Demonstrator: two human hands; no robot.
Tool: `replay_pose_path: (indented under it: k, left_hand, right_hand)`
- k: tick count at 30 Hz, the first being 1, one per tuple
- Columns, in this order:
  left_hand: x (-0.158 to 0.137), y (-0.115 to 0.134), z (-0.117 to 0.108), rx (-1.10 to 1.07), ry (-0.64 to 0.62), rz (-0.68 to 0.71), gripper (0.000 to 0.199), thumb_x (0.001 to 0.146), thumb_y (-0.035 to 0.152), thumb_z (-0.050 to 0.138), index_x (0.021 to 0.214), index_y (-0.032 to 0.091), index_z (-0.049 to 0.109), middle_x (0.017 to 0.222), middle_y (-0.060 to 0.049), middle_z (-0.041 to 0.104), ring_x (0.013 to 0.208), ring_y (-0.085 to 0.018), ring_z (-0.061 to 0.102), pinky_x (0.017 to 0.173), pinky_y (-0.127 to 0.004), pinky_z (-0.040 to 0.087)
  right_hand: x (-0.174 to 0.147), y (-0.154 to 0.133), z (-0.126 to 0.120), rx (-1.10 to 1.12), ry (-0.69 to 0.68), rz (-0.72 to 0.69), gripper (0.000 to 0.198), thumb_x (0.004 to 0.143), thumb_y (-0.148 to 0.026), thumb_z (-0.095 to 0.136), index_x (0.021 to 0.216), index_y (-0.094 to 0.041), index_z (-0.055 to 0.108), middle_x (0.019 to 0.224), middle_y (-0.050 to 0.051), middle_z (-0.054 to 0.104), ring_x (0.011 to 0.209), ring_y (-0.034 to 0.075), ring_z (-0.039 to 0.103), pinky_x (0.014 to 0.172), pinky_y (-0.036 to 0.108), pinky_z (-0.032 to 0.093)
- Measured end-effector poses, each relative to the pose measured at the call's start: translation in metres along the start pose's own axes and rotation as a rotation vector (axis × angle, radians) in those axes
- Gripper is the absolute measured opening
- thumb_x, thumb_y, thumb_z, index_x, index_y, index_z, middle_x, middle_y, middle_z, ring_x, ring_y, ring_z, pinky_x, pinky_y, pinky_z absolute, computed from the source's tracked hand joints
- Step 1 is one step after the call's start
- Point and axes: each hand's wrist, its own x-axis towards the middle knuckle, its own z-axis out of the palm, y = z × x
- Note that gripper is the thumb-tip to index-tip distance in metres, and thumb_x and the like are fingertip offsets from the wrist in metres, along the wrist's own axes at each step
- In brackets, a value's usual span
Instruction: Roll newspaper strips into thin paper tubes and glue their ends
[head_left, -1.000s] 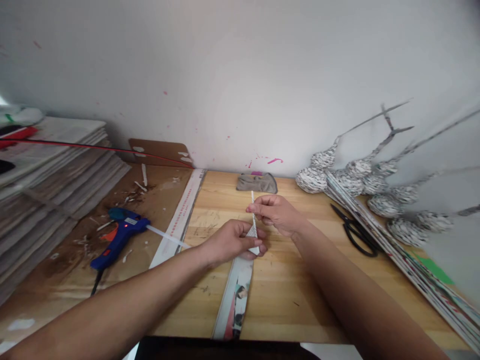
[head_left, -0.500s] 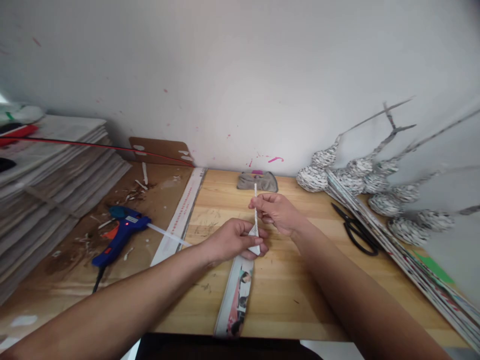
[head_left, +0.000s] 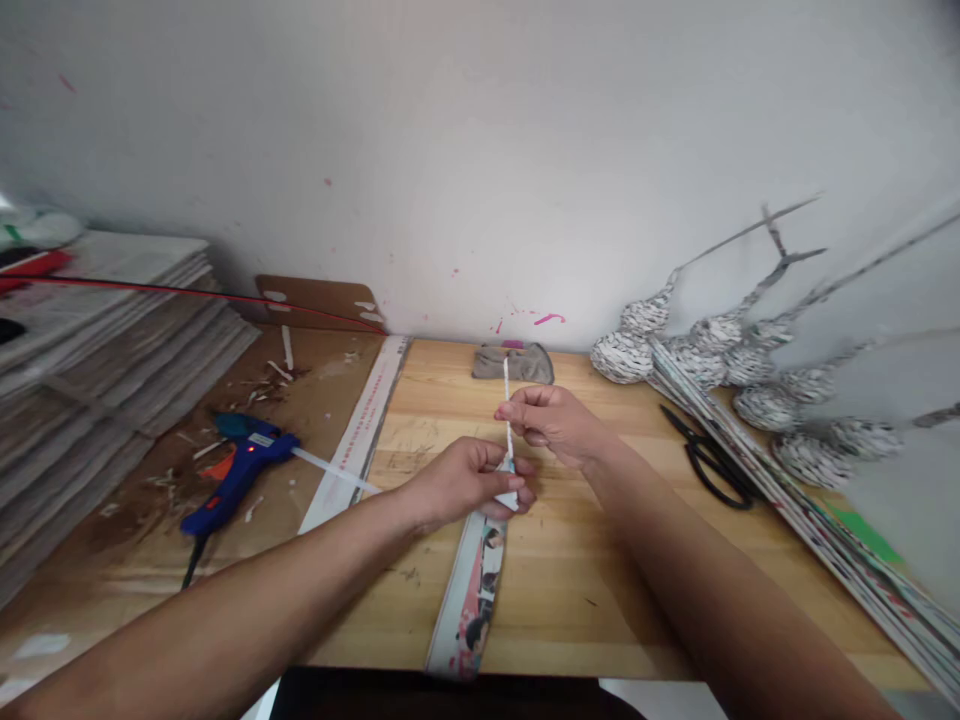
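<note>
A printed paper strip (head_left: 471, 600) runs from the table's front edge up to my hands, where its far end narrows into a thin, tightly rolled white tube. My left hand (head_left: 480, 482) is closed on the strip where it turns into the roll, thumb on top and fingers beneath. Just beyond it, my right hand (head_left: 546, 420) pinches the thin tube between thumb and fingertips. The tube's tip sticks out past the right hand, in front of a grey cloth (head_left: 525, 364) by the wall.
A blue glue gun (head_left: 244, 470) with a lit red light lies on brown cardboard at left, near stacked newspapers (head_left: 112, 350). At right are black scissors (head_left: 712, 465), a bundle of long paper tubes (head_left: 787, 530) and several woven paper gourds (head_left: 622, 357) against the wall.
The rolled tube has tilted slightly, its tip shifting a little left and up. Both hands keep nearly the same place and grip; the whole view has shifted slightly.
</note>
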Motion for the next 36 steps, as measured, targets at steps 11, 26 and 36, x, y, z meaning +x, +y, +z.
replay_pose_path:
  k: [11,26,36]
  left_hand:
    - [-0.0004,0.0001,0.0011,-0.024,-0.006,0.003,0.031,0.075,0.033,0.072,0.097,0.013,0.064,0.082,-0.007,0.069,0.074,-0.014,0.065,0.066,-0.028,0.051]
    - [-0.0038,0.0067,0.003,0.013,0.04,-0.018,0.03,0.076,0.032,0.071,0.099,0.013,0.065,0.086,-0.008,0.07,0.082,-0.016,0.066,0.071,-0.029,0.052]
    - [-0.0033,0.0066,0.0028,-0.013,0.023,-0.001,0.029,0.075,0.031,0.072,0.096,0.012,0.065,0.083,-0.008,0.069,0.078,-0.016,0.066,0.069,-0.03,0.052]
  right_hand:
    - [-0.0007,-0.0011,0.0012,0.018,0.05,-0.019,0.035,0.062,-0.041,0.081,0.061,-0.014,0.057,0.05,-0.006,0.046,0.041,0.002,0.028,0.038,0.02,0.013]
    - [-0.0005,-0.0019,-0.0008,-0.054,-0.11,0.006,0.035,0.07,-0.046,0.074,0.082,-0.013,0.069,0.061,-0.002,0.054,0.046,0.004,0.036,0.04,0.021,0.017]
    - [-0.0021,-0.0009,-0.0075,-0.058,-0.21,0.021,0.036,0.078,-0.046,0.067,0.093,-0.013,0.07,0.06,-0.002,0.054,0.043,0.003,0.037,0.039,0.019,0.019]
